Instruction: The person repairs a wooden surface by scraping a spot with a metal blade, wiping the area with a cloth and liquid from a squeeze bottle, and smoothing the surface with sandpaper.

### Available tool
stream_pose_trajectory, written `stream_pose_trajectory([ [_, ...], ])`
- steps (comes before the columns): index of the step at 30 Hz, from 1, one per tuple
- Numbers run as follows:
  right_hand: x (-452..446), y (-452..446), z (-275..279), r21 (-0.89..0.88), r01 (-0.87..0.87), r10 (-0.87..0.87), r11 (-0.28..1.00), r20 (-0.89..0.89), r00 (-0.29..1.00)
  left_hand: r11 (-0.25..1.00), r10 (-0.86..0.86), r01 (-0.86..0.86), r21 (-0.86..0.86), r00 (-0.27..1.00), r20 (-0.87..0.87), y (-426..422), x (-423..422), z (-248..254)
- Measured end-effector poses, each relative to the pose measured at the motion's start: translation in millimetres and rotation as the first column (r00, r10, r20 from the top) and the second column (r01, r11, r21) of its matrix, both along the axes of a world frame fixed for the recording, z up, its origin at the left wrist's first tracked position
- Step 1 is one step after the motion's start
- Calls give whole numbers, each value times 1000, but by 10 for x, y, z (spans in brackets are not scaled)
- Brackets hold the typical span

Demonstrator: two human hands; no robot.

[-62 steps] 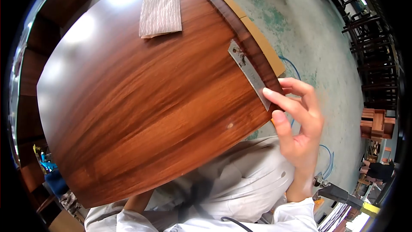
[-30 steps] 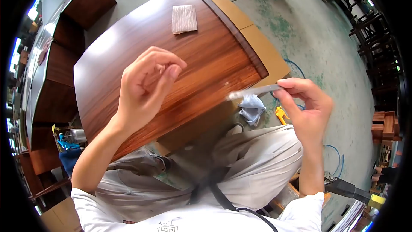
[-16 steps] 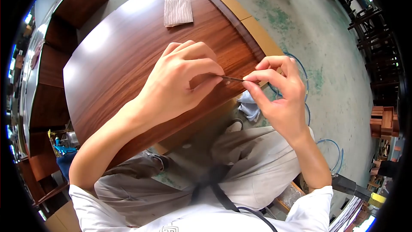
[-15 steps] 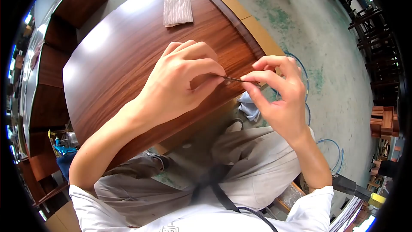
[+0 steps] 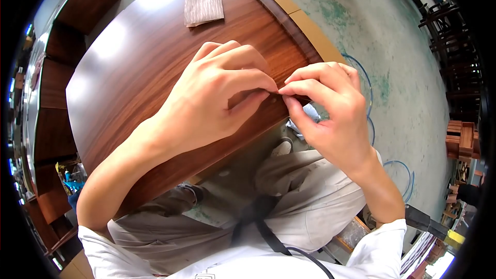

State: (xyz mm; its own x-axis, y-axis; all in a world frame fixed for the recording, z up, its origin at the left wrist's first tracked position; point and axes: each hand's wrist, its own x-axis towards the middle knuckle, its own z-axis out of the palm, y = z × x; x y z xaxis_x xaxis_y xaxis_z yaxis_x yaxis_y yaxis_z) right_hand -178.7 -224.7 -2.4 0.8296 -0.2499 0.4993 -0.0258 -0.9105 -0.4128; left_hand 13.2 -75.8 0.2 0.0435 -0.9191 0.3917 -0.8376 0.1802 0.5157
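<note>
Over the right side of a glossy dark brown wooden panel (image 5: 134, 72), my left hand (image 5: 219, 88) is closed in a pinch of thumb and index finger. My right hand (image 5: 333, 103) pinches too, its fingertips meeting those of the left. Between the tips runs a thin dark sliver (image 5: 279, 92), nearly all covered by the fingers; what it is exactly I cannot make out. Farther back on the panel lies a folded, pale, wrinkled pad (image 5: 203, 3).
Cardboard (image 5: 320, 36) runs along the panel's far right edge. Blue hose (image 5: 369, 88) curls on the concrete floor (image 5: 403, 88), with a pale cloth (image 5: 310, 113) near my foot. Dark wooden cabinets (image 5: 57, 129) line the left; stacked wooden frames (image 5: 454, 36) stand right.
My right hand has moved left until its fingertips meet my left hand's. The dark sliver, which spanned a gap between them, is now mostly hidden. The view has shifted slightly.
</note>
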Motion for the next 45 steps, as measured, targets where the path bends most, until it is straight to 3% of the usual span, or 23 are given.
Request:
stream_pose_trajectory([
  [15, 9, -31, -25, -4, -69, 69, 998, 4, 998, 1000, -10, 10, 16, 1000, -6, 64, -17, 11],
  [18, -129, 0, 131, 64, -112, 116, 992, -62, 991, 997, -81, 81, 12, 997, -4, 159, -39, 45],
  [20, -278, -100, 194, 67, -71, 75, 995, -51, 996, 992, -54, 40, 121, 991, 119, 265, 25, 60],
  [22, -422, -198, 192, 208, 48, -39, 977, -50, 998, 989, -15, -21, 143, 970, 244, 299, 12, 50],
  [24, -423, -208, 187, 267, 109, -104, 958, -34, 994, 968, -96, 8, 252, 936, 338, 328, -59, 50],
  [26, -387, -162, 174, 322, 166, -157, 932, -53, 986, 960, -138, 63, 271, 954, 266, 348, -119, 55],
  [27, -367, -151, 159, 258, 153, -144, 954, -54, 988, 957, -141, 68, 283, 959, 246, 375, -139, 57],
  [30, -267, -141, 120, 99, 102, -97, 990, -54, 994, 975, -184, 155, 156, 965, 189, 473, -110, 110],
  [31, -238, -131, 109, 73, 79, -76, 994, -53, 996, 985, -172, 169, 39, 977, 128, 501, -94, 61],
  [35, -124, -74, 61, 27, 34, -33, 999, -48, 998, 992, 29, -21, -124, 998, 60, 335, -20, 91],
  [36, -116, -70, 53, 17, 20, -20, 1000, -50, 999, 989, 122, -116, -91, 991, 63, 253, -66, 93],
  [38, -85, -37, 44, 3, 18, -17, 1000, -55, 998, 990, 132, -128, -52, 987, 91, 146, -54, 67],
  [45, 22, -26, 34, -23, -29, 28, 999, -27, 999, 998, 57, -57, 2, 998, 14, 34, -34, 12],
])
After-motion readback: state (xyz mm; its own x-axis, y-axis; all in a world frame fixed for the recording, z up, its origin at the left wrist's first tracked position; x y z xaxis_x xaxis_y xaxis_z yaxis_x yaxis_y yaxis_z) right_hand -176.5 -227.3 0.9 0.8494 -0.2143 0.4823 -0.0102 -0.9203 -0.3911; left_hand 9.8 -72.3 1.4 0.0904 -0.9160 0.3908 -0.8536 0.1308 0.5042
